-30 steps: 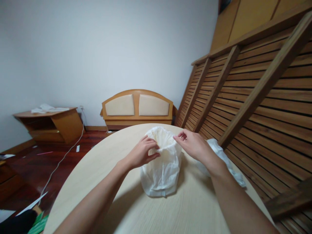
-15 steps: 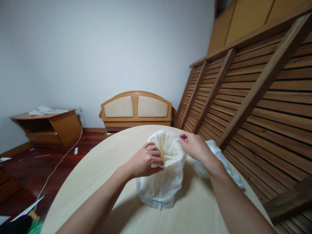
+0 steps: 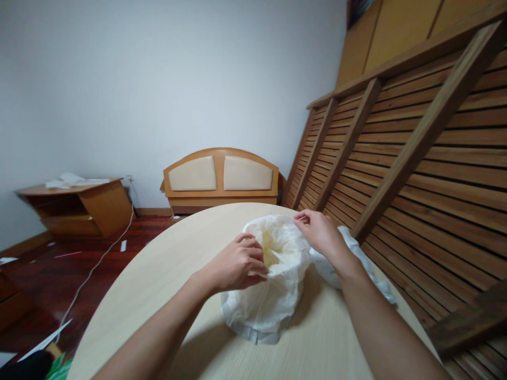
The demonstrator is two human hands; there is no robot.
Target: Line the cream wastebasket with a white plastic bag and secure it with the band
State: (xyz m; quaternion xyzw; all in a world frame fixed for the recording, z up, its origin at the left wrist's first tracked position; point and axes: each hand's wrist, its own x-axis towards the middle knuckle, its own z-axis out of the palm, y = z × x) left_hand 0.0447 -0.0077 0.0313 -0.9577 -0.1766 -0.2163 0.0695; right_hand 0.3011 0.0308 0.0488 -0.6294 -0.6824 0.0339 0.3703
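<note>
A round bin lined with a white plastic bag (image 3: 265,306) stands on the pale round table (image 3: 158,285). The bag is folded out over the rim and hangs down the outside, leaving only a grey band of the bin's base visible. At the near-left rim, my left hand (image 3: 240,262) has its curled fingers closed over the bag's edge. My right hand (image 3: 320,235) pinches the bag at the far-right rim and draws it outward. The yellowish inside of the opening shows between both hands. Another white plastic bundle (image 3: 354,245) lies partly behind my right forearm.
Slatted wooden panels (image 3: 443,174) lean close along the table's right side. Beyond the far edge is a padded headboard (image 3: 219,171). A low wooden cabinet (image 3: 101,206) with papers stands at the left, and a white cable (image 3: 91,272) crosses the dark red floor.
My right hand has moved slightly right and up, pulling the bag's edge outward, so the opening is wider. My left hand has stayed almost in place.
</note>
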